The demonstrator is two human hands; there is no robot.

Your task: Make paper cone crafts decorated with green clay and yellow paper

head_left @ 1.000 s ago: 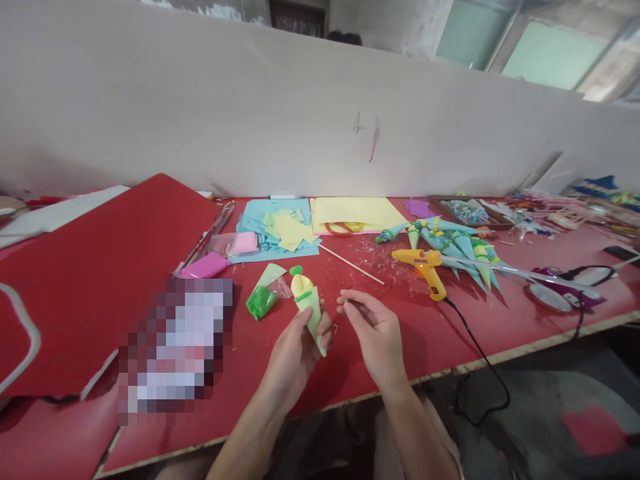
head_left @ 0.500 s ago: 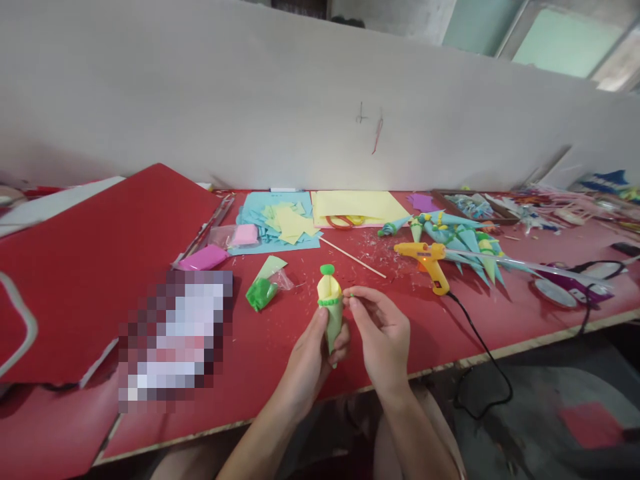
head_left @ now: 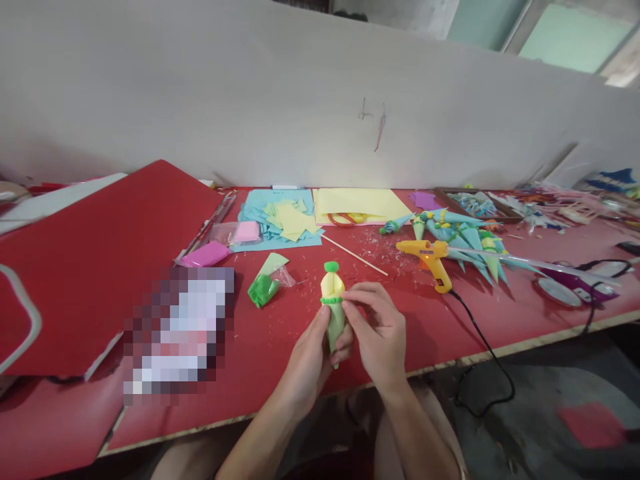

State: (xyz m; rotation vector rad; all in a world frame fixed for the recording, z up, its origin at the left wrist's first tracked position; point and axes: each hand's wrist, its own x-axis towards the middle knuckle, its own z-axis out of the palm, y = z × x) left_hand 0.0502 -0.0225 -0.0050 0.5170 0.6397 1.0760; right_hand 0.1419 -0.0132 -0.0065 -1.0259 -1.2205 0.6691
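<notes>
Green beaded clay-like band (head_left: pixel 330 301): press lightly, brace firmly

Holding a pale green paper cone (head_left: pixel 335 323) in the left hand (head_left: pixel 313 347), point down and nearly upright, thumb on the near face just under the band, fingers curled round behind. Positioned left of the yellow plastic glue gun (head_left: pixel 425 250) and nearer the body, above the red tabletop (head_left: pixel 260 340). Pinching at the band's right end with the right hand (head_left: pixel 380 327), tips of thumb and forefinger brought together at the cone's edge; anything between them too hidden to tell.

Best done, most likely, by bracing the paper from behind so as not to dent it under the push, with the left thumb low enough to spare the beads. Use fingertips only: set any small bit level with the row, press briefly, then release straight outward without dragging. Turn the cone, not the right wrist, to reach farther round. Mind the folded pale yellow piece (head_left: pixel 327 287) above the band and the bright green oval pad (head_left: pixel 331 267) on top, both probably easy to crush or knock loose. For any colour match, look to the bright green lump in clear plastic (head_left: pixel 263 291), well left of the glue gun. Steer both hands wide of the glue gun itself, possibly hot.
</notes>
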